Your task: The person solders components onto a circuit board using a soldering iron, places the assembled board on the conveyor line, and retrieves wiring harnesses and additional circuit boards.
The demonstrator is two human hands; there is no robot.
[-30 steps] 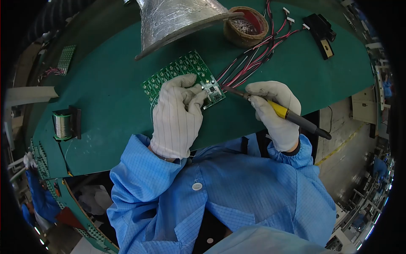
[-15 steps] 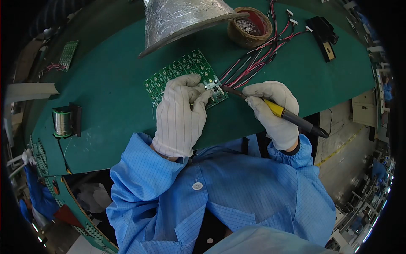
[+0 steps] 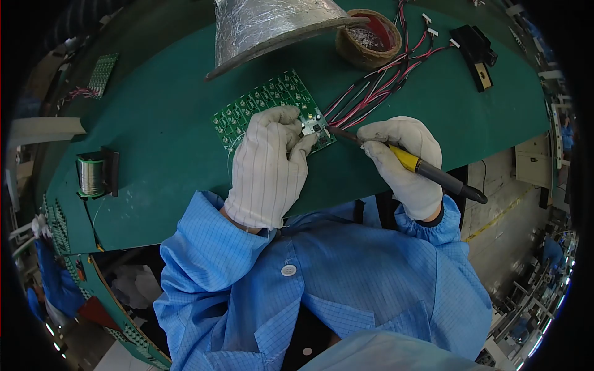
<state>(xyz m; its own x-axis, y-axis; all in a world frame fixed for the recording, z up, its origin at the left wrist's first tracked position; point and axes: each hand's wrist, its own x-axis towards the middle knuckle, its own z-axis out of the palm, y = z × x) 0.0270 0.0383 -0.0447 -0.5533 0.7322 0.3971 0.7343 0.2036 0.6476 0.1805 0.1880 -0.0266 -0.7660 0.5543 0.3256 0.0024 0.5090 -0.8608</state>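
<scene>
My right hand [image 3: 405, 164], in a white glove, grips a soldering iron [image 3: 427, 172] with a yellow and grey handle. The iron's tip is at the right edge of a green circuit board [image 3: 263, 99], by the ends of the red, black and white wires [image 3: 365, 99]. My left hand [image 3: 269, 164], in a striped white glove, rests over the board's lower part with fingers pinched together. A thin strand of solder wire [image 3: 230, 153] trails from beside it; the pinched end is hidden. A white component [image 3: 311, 127] shows just past its fingertips.
A foil-covered cone [image 3: 278, 31] stands behind the board, next to a round brown pot [image 3: 369, 40]. A black holder [image 3: 473, 55] is at the back right. A solder spool [image 3: 91, 176] stands left; another board [image 3: 102, 75] lies at the far left.
The view has shifted slightly, so hands, board and iron appear a little further right. The iron tip stays at the board's right edge, and both grips look the same.
</scene>
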